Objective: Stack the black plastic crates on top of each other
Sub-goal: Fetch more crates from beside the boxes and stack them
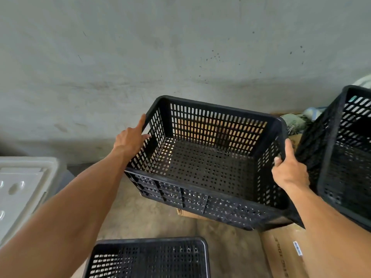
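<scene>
Both hands are on the middle crate [208, 163], one at each short end. The left hand [130, 140] sits against the left end wall with its forefinger laid up along the rim; its other fingers look hooked through or under the handle gap, though the wall hides them, so that is a best guess. The right hand [289, 171] grips the right end rim, thumb up along the edge and fingers curled over it. The hands are well apart, the full length of the crate between them.

The crate's long axis runs left to right across the person, tipped so the open top faces the camera, and it seems lifted clear of the cardboard box [281, 251] below it.

Two possible landing spots. The near crate [148, 257] lies on the floor [152, 219], low and slightly left, closer to the body, with its long axis also left to right. The right crate [345, 149] stands just beside the right hand, turned at an angle.

Likely the near crate is the easier target, needing only a pull back and down, since the axes already match.
</scene>
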The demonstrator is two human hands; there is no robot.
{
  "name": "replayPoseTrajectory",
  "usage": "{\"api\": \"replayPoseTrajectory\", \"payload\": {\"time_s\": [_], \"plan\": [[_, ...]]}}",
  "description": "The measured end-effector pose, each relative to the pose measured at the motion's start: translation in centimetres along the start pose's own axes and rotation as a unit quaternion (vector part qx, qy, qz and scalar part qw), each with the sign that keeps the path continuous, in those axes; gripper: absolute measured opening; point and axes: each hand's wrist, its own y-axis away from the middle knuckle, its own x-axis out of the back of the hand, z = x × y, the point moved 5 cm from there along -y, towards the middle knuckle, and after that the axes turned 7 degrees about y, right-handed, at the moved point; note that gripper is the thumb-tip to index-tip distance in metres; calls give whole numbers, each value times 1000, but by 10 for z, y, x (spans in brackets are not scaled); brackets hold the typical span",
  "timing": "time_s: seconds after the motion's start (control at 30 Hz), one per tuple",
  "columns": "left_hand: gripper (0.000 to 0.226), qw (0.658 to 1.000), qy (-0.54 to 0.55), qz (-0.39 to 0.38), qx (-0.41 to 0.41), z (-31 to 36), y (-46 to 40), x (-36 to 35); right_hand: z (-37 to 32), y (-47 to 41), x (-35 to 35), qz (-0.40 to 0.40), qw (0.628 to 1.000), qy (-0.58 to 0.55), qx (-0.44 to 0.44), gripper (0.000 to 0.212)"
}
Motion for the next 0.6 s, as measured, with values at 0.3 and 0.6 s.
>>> {"api": "replayPoseTrajectory", "payload": {"time_s": [0.3, 0.6], "plan": [[66, 998, 31, 45, 22, -16, 36, -4, 2, 4, -1, 11, 1000, -1, 10, 71], [78, 995, 70, 70, 25, -46, 124, 0, 23, 83, 16, 75, 996, 16, 41, 74]]}}
